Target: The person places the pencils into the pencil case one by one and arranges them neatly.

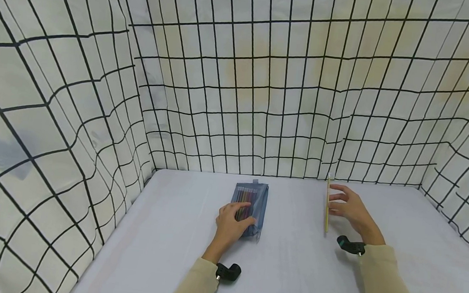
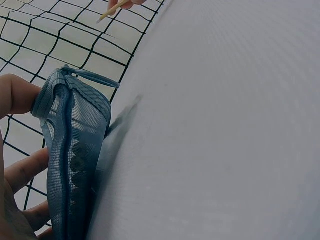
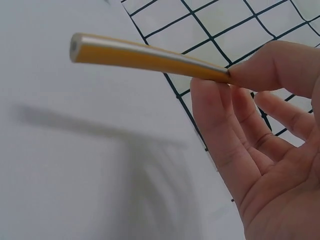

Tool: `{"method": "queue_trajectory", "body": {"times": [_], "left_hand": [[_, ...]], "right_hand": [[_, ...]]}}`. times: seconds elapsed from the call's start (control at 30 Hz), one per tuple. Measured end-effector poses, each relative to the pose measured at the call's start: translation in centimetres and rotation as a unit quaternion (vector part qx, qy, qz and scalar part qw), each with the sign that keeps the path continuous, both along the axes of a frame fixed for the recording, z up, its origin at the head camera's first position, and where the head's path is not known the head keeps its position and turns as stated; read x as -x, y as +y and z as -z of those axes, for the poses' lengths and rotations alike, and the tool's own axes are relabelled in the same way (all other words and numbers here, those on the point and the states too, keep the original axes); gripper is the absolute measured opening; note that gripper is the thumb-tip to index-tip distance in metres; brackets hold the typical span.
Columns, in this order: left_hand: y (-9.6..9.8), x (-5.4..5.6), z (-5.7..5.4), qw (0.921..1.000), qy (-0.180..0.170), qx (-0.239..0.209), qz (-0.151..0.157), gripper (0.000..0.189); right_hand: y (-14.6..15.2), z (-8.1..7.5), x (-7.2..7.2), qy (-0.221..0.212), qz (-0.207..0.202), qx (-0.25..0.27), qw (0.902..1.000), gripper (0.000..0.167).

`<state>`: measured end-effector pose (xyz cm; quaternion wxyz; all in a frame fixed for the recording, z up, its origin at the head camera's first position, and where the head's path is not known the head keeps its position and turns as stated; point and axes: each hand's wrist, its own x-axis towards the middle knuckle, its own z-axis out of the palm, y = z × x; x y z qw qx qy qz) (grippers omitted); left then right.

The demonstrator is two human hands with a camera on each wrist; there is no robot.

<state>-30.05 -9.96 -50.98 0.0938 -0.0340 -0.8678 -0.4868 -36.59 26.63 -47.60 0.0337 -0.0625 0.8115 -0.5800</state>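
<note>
A blue mesh pencil case [image 1: 260, 204] lies on the white table with several coloured pencils showing through its front. My left hand [image 1: 231, 223] rests over its upper face, thumb and fingers spread apart and touching it. In the left wrist view the zipped end of the pencil case [image 2: 75, 150] faces the camera, with the fingers [image 2: 27, 172] along its side. Off to the right, my right hand [image 1: 350, 208] pinches a yellow pencil [image 1: 327, 206] between thumb and fingertips. The right wrist view shows the flat end of this pencil [image 3: 130, 54] pointing left, raised above the table.
The white table [image 1: 290, 272] stretches out around both hands. Black netting [image 1: 286, 83] over pale sheeting closes off the back and both sides. A black wrist camera [image 1: 228, 272] sits on the left wrist, another camera [image 1: 350, 245] on the right.
</note>
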Motion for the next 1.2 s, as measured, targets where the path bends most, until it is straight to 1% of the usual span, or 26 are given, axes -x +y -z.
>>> {"method": "queue_trajectory", "body": {"times": [0.27,0.6,0.77,0.93,1.2], "left_hand": [[-0.1,0.1,0.3,0.9998,0.02,0.004,0.006,0.052],[-0.1,0.2,0.3,0.9998,0.019,0.008,0.003,0.052],[0.0,0.1,0.2,0.9999,0.015,0.008,0.003,0.052],[0.0,0.0,0.1,0.9997,0.02,0.01,0.004,0.053],[-0.1,-0.1,0.1,0.9998,0.018,0.009,0.005,0.052]], "right_hand": [[-1.1,-0.1,0.0,-0.01,-0.01,0.019,0.9997,0.074],[-3.0,0.0,0.1,-0.028,-0.036,0.051,0.9977,0.073],[-4.1,0.0,-0.1,-0.045,-0.035,0.044,0.9974,0.07],[-5.5,0.3,0.0,-0.062,-0.035,0.035,0.9968,0.07],[-7.9,0.5,-0.2,-0.093,-0.047,0.048,0.9934,0.069]]}}
